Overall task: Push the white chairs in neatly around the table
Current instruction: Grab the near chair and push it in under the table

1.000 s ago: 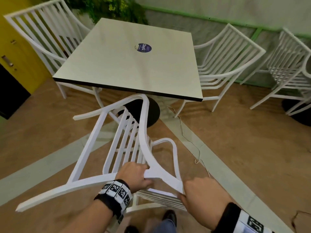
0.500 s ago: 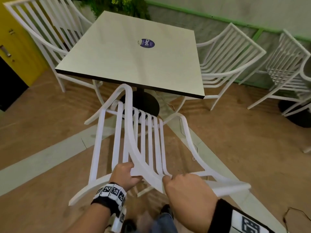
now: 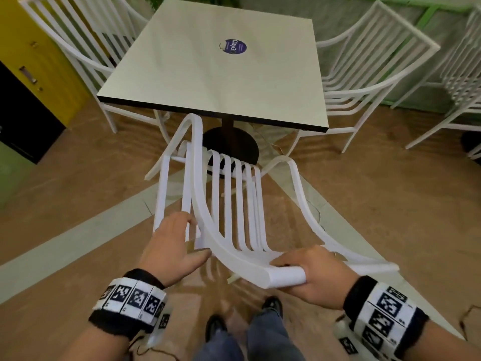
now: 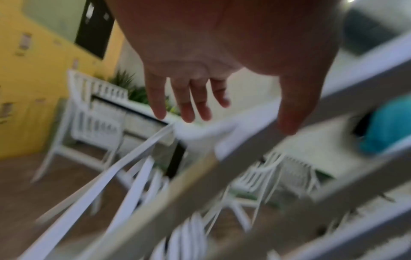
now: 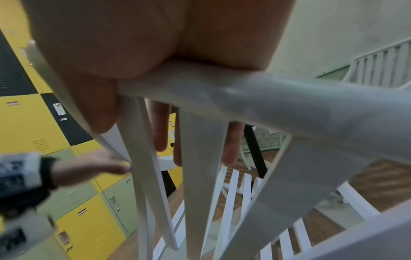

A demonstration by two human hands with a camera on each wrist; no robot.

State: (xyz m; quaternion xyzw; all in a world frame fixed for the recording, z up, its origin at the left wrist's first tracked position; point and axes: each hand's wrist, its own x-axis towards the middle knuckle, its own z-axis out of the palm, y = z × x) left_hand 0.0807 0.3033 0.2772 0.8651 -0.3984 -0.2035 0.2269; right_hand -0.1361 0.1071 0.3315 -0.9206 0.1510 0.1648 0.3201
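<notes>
The near white chair [image 3: 199, 204] stands tilted in front of the square table [image 3: 208, 74], its seat towards the table's black pedestal [image 3: 229, 144]. My right hand [image 3: 317, 274] grips the chair's top rail [image 5: 266, 98], with fingers [image 5: 160, 130] curled behind the slats. My left hand [image 3: 171, 246] is open at the left slats; its straight fingers [image 4: 186, 105] touch a slat and hold nothing. The left wrist view is blurred.
One white chair [image 3: 78, 48] stands at the table's left side and another [image 3: 377, 61] at its right. A further chair [image 3: 466, 82] is at the far right. Yellow and black lockers [image 3: 39, 61] line the left wall. My shoes [image 3: 216, 329] are just behind the near chair.
The near chair has swung round so its back faces me and its seat points at the table. My left hand has let go of the rail and opened. The table looks closer.
</notes>
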